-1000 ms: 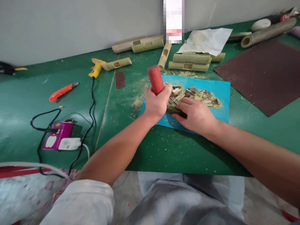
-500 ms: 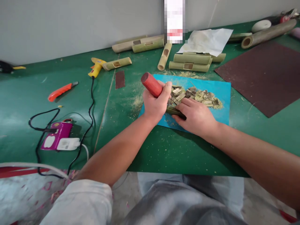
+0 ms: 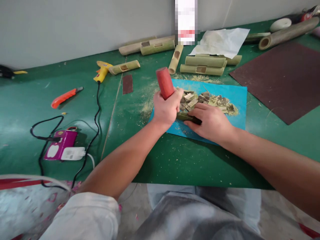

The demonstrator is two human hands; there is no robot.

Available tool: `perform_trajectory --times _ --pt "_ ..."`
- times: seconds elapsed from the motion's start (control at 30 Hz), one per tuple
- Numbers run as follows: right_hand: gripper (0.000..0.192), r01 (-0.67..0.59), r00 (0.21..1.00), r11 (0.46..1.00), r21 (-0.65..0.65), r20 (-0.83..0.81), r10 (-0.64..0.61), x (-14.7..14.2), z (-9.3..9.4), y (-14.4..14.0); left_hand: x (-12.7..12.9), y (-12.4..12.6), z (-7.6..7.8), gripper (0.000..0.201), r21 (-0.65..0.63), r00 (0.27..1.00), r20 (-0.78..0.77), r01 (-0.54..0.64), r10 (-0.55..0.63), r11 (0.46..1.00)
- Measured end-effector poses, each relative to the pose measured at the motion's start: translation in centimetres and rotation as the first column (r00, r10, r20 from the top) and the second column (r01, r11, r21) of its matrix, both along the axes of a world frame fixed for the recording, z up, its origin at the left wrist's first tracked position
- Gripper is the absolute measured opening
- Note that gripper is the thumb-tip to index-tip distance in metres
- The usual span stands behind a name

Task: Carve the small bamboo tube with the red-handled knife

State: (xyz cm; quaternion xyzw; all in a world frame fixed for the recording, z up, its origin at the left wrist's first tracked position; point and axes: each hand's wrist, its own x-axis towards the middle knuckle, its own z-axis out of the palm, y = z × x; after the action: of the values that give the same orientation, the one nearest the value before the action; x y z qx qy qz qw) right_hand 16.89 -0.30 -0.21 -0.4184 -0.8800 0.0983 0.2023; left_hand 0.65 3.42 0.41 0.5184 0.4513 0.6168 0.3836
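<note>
My left hand [image 3: 165, 108] is wrapped round a tool's thick red handle [image 3: 165, 82], which stands up tilted out of the fist. The tool's working end is hidden by the hand and the bamboo. With fingers closed over it, my right hand [image 3: 213, 121] presses a short dark-green bamboo piece [image 3: 184, 116] onto a blue sheet [image 3: 236, 96]. The left fist sits at the bamboo's left end. Just beyond the hands lies a heap of bamboo chips and shavings [image 3: 206, 98].
Cut bamboo tubes [image 3: 205, 62] lie at the back under a white paper [image 3: 225, 41]. A dark brown sheet [image 3: 282, 80] is on the right. Leftward are a yellow glue gun [image 3: 100, 76], an orange utility knife [image 3: 64, 98] and a purple power strip [image 3: 61, 143] with cords.
The red handle has swung more upright, its top moving right and up as my left wrist turned. My right hand and the bamboo have shifted very slightly right.
</note>
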Motion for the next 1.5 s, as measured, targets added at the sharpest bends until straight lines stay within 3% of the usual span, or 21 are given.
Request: perform_trajectory --times 0.1,0.2,0.47,0.63,0.73,0.87,0.97,1.33,1.5 --pt "0.017 0.009 1.0 1.0 0.014 0.016 -0.01 0.0 0.1 0.0 -0.2 0.6 -0.8 0.062 0.014 0.995 0.052 -0.082 0.081 0.997" --pt "0.016 0.021 0.999 1.0 0.019 0.033 -0.022 -0.1 0.2 -0.1 -0.2 1.1 -1.2 0.064 0.092 0.994 0.081 -0.081 0.074 0.992" --pt "0.015 0.028 0.998 0.999 0.019 0.047 -0.029 -0.3 0.2 -0.3 0.1 0.0 -0.6 0.05 0.078 0.992 -0.008 -0.125 0.126 0.989" --pt "0.016 0.0 1.0 1.0 0.029 0.005 0.0 -0.1 -0.2 -0.1 0.2 -0.1 0.1 0.045 0.126 0.997 -0.08 0.007 0.004 0.992" --pt "0.018 -0.023 1.0 0.999 0.038 -0.009 0.023 0.1 -0.4 0.0 0.3 -0.2 0.5 0.048 0.08 0.997 -0.067 0.04 -0.035 0.996" --pt "0.018 -0.002 1.0 0.999 0.035 -0.017 0.002 0.2 -0.4 0.0 0.3 0.1 0.2 0.05 -0.03 0.996 0.04 -0.074 0.075 0.997" --pt "0.017 0.005 1.0 0.999 0.038 -0.011 -0.005 0.2 -0.3 -0.1 0.2 0.4 -0.5 0.05 0.014 0.984 0.105 -0.145 0.143 0.989" --pt "0.015 0.014 1.0 0.999 0.03 0.019 -0.015 -0.2 -0.1 -0.2 0.1 -0.1 -0.2 0.047 0.048 0.994 -0.041 -0.104 0.106 0.993" --pt "0.016 -0.014 1.0 0.999 0.035 0.018 0.013 -0.1 -0.2 -0.1 0.3 -0.2 0.7 0.045 0.032 0.997 -0.077 0.004 -0.002 0.999"
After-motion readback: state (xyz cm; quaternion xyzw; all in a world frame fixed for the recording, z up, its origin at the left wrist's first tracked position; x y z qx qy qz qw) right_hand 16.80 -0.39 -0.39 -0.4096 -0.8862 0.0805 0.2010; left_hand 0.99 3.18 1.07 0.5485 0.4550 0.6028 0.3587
